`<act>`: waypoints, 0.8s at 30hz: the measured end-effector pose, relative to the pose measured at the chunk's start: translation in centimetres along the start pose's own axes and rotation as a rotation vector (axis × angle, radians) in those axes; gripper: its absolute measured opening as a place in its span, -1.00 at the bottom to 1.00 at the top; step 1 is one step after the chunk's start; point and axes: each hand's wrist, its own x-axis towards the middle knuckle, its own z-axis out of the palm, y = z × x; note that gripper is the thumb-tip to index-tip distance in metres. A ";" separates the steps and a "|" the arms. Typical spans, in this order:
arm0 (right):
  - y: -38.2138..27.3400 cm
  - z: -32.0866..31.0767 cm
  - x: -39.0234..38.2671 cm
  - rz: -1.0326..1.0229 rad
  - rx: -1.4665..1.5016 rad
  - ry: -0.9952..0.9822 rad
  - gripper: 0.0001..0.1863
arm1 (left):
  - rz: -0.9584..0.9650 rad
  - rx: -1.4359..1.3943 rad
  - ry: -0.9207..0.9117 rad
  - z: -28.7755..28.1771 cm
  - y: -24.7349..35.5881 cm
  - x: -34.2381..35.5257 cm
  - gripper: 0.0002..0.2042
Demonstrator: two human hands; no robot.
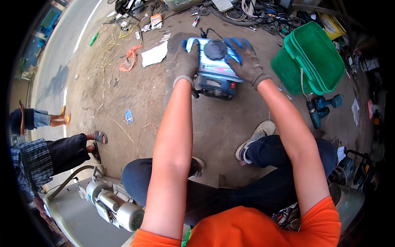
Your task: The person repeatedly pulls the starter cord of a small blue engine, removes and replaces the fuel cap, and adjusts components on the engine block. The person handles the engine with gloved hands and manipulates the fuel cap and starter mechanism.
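On the ground in front of me stands a small portable generator (217, 86). It has a light blue tank with a coloured pattern, a large black cap (215, 49) on top and a dark blue lower body. My left hand (187, 61), in a brown glove with blue fingertips, grips the tank's left side. In a matching glove, my right hand (245, 64) grips the tank's right side, its thumb on the top near the cap. The cap is shut in neither hand. A short black cord (214, 33) sticks out behind the machine.
A green bucket (288, 70) stands at the right, with a teal cordless drill (319, 109) beside it. Cables and scrap (247, 14) lie at the back. A grey motor (111, 203) sits at lower left. Two people stand at the left; one wears sandals (98, 138).
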 end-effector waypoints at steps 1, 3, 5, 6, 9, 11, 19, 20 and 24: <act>0.0 -0.1 -0.1 -0.003 0.012 -0.004 -0.22 | -0.020 -0.006 -0.001 0.1 -0.2 0.3 -0.31; 0.1 -0.4 -0.3 0.009 0.066 -0.006 -0.23 | -0.020 -0.002 -0.004 0.4 -0.7 1.1 -0.30; 0.3 -0.7 -0.6 0.058 0.176 0.044 -0.25 | -0.040 0.041 0.014 0.8 -1.5 1.2 -0.31; 1.1 -0.8 -1.0 0.108 0.251 0.101 -0.27 | -0.043 0.061 0.015 1.1 -1.1 0.9 -0.31; 6.4 2.1 -4.5 0.470 0.653 0.441 -0.41 | -0.023 0.103 0.013 1.8 -1.0 1.2 -0.30; 6.6 3.6 -6.8 0.797 0.998 0.683 -0.55 | -0.030 0.093 -0.002 1.5 -0.8 1.3 -0.30; 1.0 8.5 -17.9 1.053 1.192 0.425 -0.76 | -0.072 0.048 -0.078 0.9 0.2 0.5 -0.27; 0.8 8.7 -17.8 1.032 1.156 0.360 -0.74 | -0.080 0.016 -0.096 1.1 -0.1 0.8 -0.26; 0.3 7.2 -15.3 0.936 0.914 0.189 -0.64 | -0.086 0.011 -0.114 1.6 -0.7 1.1 -0.26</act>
